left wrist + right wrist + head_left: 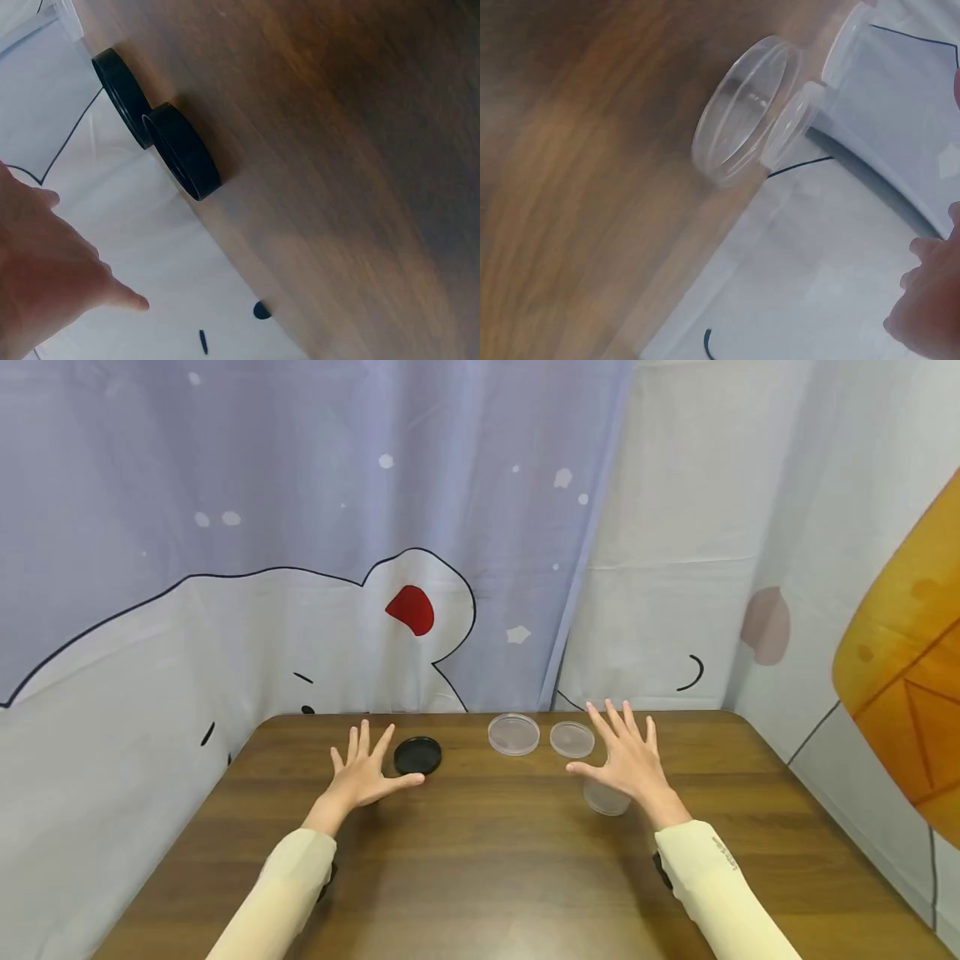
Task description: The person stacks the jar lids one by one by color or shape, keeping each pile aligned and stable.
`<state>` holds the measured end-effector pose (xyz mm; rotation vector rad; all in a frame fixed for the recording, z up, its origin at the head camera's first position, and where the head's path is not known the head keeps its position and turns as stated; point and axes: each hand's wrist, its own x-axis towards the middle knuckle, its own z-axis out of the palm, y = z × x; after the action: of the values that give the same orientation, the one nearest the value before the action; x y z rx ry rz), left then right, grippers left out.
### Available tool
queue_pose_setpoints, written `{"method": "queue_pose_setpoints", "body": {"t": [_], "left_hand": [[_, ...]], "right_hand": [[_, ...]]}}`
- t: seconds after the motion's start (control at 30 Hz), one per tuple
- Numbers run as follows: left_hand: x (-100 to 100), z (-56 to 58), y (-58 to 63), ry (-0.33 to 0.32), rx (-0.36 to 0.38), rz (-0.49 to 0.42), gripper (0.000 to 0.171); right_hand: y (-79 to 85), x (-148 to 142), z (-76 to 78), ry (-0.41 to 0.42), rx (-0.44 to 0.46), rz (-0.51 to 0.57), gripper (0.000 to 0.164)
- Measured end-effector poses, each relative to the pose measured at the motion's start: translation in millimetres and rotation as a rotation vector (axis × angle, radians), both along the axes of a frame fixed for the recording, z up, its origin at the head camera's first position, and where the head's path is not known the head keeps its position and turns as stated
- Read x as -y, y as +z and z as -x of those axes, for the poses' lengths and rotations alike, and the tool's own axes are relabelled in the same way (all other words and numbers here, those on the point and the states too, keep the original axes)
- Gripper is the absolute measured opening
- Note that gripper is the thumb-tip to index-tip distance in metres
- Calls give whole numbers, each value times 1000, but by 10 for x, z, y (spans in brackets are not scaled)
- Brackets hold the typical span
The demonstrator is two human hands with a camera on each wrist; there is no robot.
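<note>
My left hand [363, 774] is held above the table at left, fingers spread, holding nothing. Just right of it lies a shallow round black dish [417, 756]. In the left wrist view a second black dish [182, 152] shows nearer; the hand mostly hides it in the head view. My right hand [628, 762], also spread and holding nothing, hovers over a clear round dish [606, 797] that it partly covers. Two more clear shallow dishes lie to its left, a smaller one [572, 739] beside the fingers and a wider one [513, 734] near the back edge.
The brown wooden table [480, 868] has its back edge against a printed curtain [315, 485]. More curtain hangs along the left and right sides, with an orange printed shape [907, 668] at right.
</note>
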<state>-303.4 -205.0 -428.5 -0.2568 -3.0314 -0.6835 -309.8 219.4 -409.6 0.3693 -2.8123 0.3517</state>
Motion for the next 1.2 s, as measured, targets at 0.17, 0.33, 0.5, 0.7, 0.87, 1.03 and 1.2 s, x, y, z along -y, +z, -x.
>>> {"method": "queue_pose_setpoints", "body": {"t": [0.17,0.33,0.5,0.7,0.87,1.03,1.2], "left_hand": [[39,20,-14,9,-40,-75,113],[24,97,-18,-26,-80,-183,115],[-2,146,-71,-51,-91,-317,117],[1,169,-144,-15,-74,-434,115],[86,254,-125,56,7,-534,111],[125,346,-104,42,50,-585,109],[178,406,-31,28,81,-718,103]], "right_hand": [[58,156,73,62,18,55,109],[102,282,139,91,59,162,112],[74,440,164,140,133,304,115],[-24,722,200,179,243,428,113],[-52,986,274,201,366,566,111],[-41,1213,325,255,402,633,110],[-94,1360,405,278,431,652,111]]}}
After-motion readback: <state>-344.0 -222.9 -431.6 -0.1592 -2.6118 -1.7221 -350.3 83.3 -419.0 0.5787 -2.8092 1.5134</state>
